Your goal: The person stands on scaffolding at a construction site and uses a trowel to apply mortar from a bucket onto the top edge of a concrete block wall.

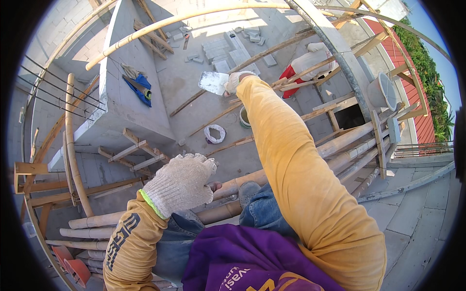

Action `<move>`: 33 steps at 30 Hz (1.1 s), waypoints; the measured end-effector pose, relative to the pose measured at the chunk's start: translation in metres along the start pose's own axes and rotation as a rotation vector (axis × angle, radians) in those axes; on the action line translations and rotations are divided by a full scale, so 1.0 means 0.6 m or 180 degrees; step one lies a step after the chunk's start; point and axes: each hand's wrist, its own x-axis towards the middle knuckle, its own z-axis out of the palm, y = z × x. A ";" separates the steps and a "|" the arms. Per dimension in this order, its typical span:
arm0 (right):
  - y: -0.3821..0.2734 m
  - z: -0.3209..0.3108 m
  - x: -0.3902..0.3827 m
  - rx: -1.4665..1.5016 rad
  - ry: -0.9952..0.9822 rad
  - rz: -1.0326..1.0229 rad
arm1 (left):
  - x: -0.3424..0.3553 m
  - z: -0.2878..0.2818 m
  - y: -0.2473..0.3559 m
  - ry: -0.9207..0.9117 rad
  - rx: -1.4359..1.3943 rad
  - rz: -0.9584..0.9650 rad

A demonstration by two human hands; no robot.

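High in the view my right hand (235, 83), in a pale glove, grips a flat metal trowel (211, 81) with a pale coating, my arm stretched forward. Lower down, my gloved left hand (178, 183) has curled fingers and sits just above bamboo poles (238, 186); whatever is under the fingers is hidden. My feet and jeans (257, 213) are on or against those poles. Below the right arm, on the lower floor, are a bucket (244, 115) and a white sack (214, 134), partly rolled open.
A person (310, 68) in red trousers bends below. A grey bucket (381, 92) stands at right. Grey blocks (221, 51) lie below. A block wall (119, 104) with blue items, protruding rebar (58, 89), timber struts and a dark opening (349, 118) surround me.
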 end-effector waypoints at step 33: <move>-0.005 0.005 0.011 0.0182 -0.0143 0.0355 | -0.010 0.007 -0.005 0.0014 -0.0082 -0.0050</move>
